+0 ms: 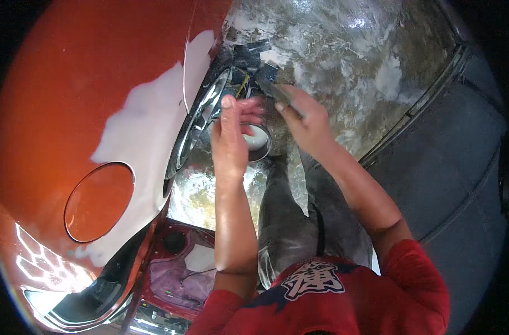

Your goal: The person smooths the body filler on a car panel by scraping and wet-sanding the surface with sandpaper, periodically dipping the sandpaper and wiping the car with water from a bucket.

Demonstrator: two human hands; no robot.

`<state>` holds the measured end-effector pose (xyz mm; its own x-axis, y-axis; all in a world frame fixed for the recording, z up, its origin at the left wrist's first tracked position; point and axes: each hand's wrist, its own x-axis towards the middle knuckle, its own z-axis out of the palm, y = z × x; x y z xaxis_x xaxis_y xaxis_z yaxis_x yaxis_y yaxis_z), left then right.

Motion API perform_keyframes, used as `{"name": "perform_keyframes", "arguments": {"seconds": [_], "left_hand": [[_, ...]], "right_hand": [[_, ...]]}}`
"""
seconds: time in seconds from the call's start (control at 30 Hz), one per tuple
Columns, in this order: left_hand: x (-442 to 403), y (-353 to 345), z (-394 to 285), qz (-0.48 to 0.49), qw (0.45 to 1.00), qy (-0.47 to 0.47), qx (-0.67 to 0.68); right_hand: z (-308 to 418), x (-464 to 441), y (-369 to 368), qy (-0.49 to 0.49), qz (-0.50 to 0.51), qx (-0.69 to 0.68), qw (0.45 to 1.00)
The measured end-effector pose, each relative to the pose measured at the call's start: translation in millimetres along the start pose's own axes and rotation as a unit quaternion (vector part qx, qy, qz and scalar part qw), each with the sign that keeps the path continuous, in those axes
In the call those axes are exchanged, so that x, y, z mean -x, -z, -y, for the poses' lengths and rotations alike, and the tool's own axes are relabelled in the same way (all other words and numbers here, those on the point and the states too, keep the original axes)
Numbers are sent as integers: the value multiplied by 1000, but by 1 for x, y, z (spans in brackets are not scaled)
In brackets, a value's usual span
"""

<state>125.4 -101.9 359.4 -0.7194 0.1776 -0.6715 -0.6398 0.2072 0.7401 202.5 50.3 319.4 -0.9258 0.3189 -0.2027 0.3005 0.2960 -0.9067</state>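
Observation:
My right hand [306, 120] grips a thin, dark piece of sandpaper [272, 91] between thumb and fingers, its grit side not clear to me. To its left, my left hand [232, 131] is held up with fingers apart and nothing in it; the fingertips are slightly blurred. Beneath the left fingers stands a round bucket [258, 146] holding cloudy whitish liquid, partly covered by the hand. Close by on the left is an orange-red car body panel [126, 50] with a large pale, dull patch [148, 111] near the wheel. Neither hand touches the panel.
A car wheel [201, 120] sits beside the bucket. Dark scraps [249, 56] lie on the wet, white-stained floor [344, 67]. A round fuel flap [100, 202] is set in the panel. A dark car panel [455, 167] borders the right, and an open red car door [179, 268] shows below.

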Motion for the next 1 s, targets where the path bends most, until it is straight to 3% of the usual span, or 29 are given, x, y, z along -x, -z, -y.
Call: {"name": "perform_keyframes", "arguments": {"seconds": [0.03,0.1,0.23,0.27,0.37,0.47,0.57,0.6,0.67,0.8,0.9,1.0], "left_hand": [[-2,3,-4,-5,999,-20,-25],[-9,-2,-7,-44,984,-134,-113],[-19,-10,3,53,994,-93,-7],[-21,-8,2,46,994,-89,-45],[-22,-3,4,47,994,-82,-47],[-28,3,12,24,995,-89,46],[-36,9,19,5,960,-4,279],[-43,14,28,48,960,-21,275],[-47,17,27,46,950,-20,309],[-53,9,8,29,940,-47,337],[-64,7,5,34,933,-72,351],[-69,6,5,40,932,-109,342]], "right_hand": [[-2,0,1,-84,-1,-117,990],[-7,-4,5,-240,1,-339,910],[7,-15,13,-286,16,-431,856],[11,-17,13,-294,9,-457,839],[21,-24,6,-246,-28,-465,850],[14,-34,-7,-208,-10,-418,884],[40,-63,-13,-167,-6,-364,916],[35,-73,-24,-137,-19,-346,928],[23,-98,-46,-72,-41,-307,948],[39,-118,-48,-80,-27,-297,951],[50,-121,-48,-120,-18,-387,914],[62,-127,-39,-127,-3,-291,948]]}}
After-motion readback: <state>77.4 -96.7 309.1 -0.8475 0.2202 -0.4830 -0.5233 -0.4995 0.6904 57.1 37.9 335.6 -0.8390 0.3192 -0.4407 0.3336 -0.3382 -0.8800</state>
